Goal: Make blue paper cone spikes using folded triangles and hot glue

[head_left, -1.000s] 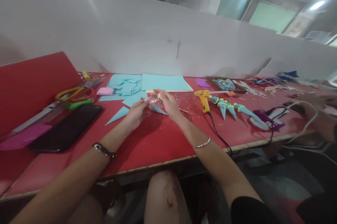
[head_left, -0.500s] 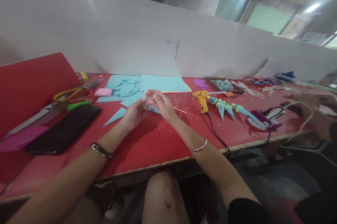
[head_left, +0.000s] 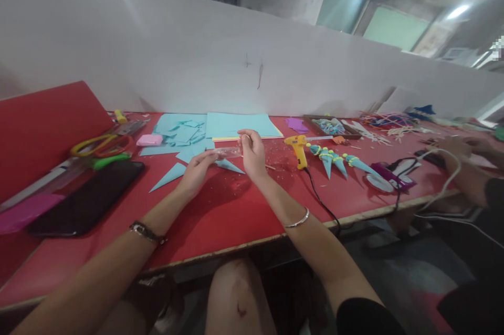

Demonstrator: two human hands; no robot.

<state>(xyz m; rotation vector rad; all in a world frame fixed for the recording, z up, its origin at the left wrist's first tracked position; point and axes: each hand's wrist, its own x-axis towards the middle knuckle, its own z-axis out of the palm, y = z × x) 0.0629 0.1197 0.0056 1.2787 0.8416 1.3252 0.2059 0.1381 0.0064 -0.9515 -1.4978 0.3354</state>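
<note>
A small clear plastic bag or wrapper (head_left: pixel 228 153) stretches between my two hands above the red table (head_left: pixel 220 219). My left hand (head_left: pixel 198 171) closes on its left end. At the other end, my right hand (head_left: pixel 253 155) has its fingers curled and appears to grip the plastic; its fingertips are partly hidden. Below the plastic lies a light-blue paper cone (head_left: pixel 230 166). Another blue cone (head_left: pixel 168 176) rests left of my left hand. A thin wooden stick (head_left: pixel 270 167) shows beside my right wrist.
A yellow glue gun (head_left: pixel 298 150) stands right of my hands, its cord over the table edge. Blue cones with yellow-green trim (head_left: pixel 327 159) lie beyond it. Blue paper sheets (head_left: pixel 240 124) are at the back, scissors (head_left: pixel 98 146) and a phone (head_left: pixel 86 198) left. Another person's hands (head_left: pixel 457 148) are far right.
My hands have moved apart, the right one shifting right with its fingers curling in. The clear plastic, bunched between them before, is now drawn out lengthwise. The view has shifted slightly.
</note>
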